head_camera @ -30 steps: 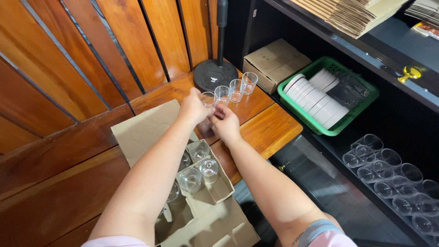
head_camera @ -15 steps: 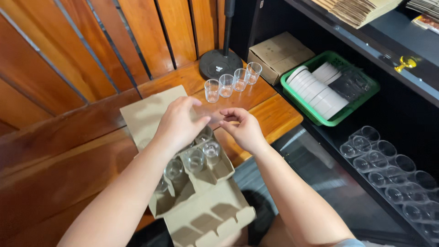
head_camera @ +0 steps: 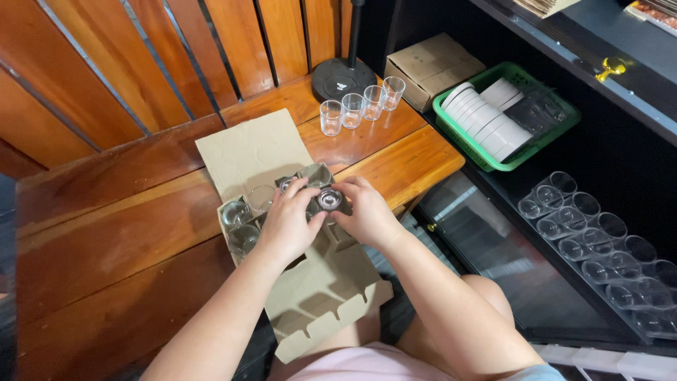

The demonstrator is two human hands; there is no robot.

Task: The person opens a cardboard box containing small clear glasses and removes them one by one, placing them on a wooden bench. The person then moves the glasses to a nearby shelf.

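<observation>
Both hands close on one glass (head_camera: 328,199) seated in the tray (head_camera: 317,296): left hand (head_camera: 288,224) and right hand (head_camera: 363,214) pinch its rim, seemingly. Lift it straight up; neighbouring glasses (head_camera: 240,226) stand just left of the fingers.

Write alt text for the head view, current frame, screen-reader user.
Both hands, left hand and right hand, close on a small clear glass in a cardboard divider box on a wooden table. Four more glasses stand in a row behind; a green basket of white lids sits to the right.
</observation>
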